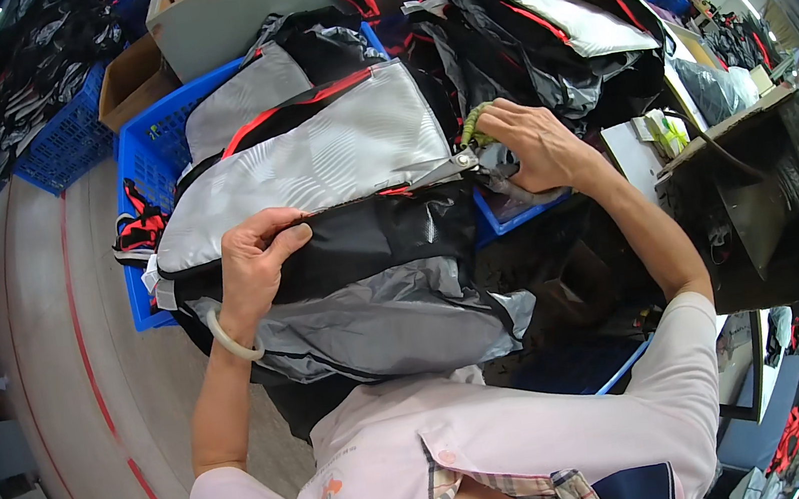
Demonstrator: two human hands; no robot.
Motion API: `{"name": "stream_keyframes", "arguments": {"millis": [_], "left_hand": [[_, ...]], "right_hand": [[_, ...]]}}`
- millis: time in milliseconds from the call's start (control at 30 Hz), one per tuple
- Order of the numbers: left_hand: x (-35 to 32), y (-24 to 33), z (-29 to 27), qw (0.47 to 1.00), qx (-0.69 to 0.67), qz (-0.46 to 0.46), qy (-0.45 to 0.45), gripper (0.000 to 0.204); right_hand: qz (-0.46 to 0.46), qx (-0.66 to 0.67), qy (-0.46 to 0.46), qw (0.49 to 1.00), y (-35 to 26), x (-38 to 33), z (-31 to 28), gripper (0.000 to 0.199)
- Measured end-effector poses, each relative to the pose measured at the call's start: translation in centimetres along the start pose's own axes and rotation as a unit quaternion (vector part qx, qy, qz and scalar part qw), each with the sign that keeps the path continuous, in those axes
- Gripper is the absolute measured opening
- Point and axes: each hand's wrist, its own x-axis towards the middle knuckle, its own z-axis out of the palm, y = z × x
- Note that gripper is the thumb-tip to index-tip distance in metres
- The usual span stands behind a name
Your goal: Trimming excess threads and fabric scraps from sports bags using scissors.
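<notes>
A sewn bag piece (325, 143) with a white quilted panel, black fabric and red trim lies across a blue plastic crate (139, 147). My left hand (257, 258) pinches the black seam edge along the panel's near side. In my right hand (532, 146) is a pair of scissors (457, 166) with wrapped, greenish handles. Their blades lie along the seam, beside a bit of red trim, to the right of my left fingers. Silver-grey lining (388, 317) hangs from the black fabric toward my body.
More black, white and red bag pieces (560, 11) are heaped at the back right. A cardboard box (135, 82) and another blue crate (66, 132) stand at the left, beside a floor with red lines. At the right is a dark machine table (765, 191).
</notes>
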Motion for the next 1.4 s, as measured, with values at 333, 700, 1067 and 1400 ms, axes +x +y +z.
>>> {"name": "stream_keyframes", "arguments": {"millis": [333,700,1067,1400], "left_hand": [[-0.9,0.6,0.0,1.0,0.01,0.021,-0.003,0.014],[-1.3,0.5,-0.2,1.0,-0.019,0.013,0.002,0.012],[-1.6,0.2,-0.4,0.999,-0.032,0.011,0.01,0.012],[-1.9,0.0,-0.6,1.0,-0.016,-0.009,0.007,0.01]], "right_hand": [[-0.033,-0.001,-0.062,0.998,-2.0,2.5,-0.6,0.038],[-0.029,0.012,-0.027,0.999,-2.3,1.9,-0.5,0.038],[-0.055,0.029,-0.065,0.996,-2.6,1.6,0.8,0.028],[0.165,0.28,-0.008,0.946,-3.8,1.0,2.1,0.023]]}}
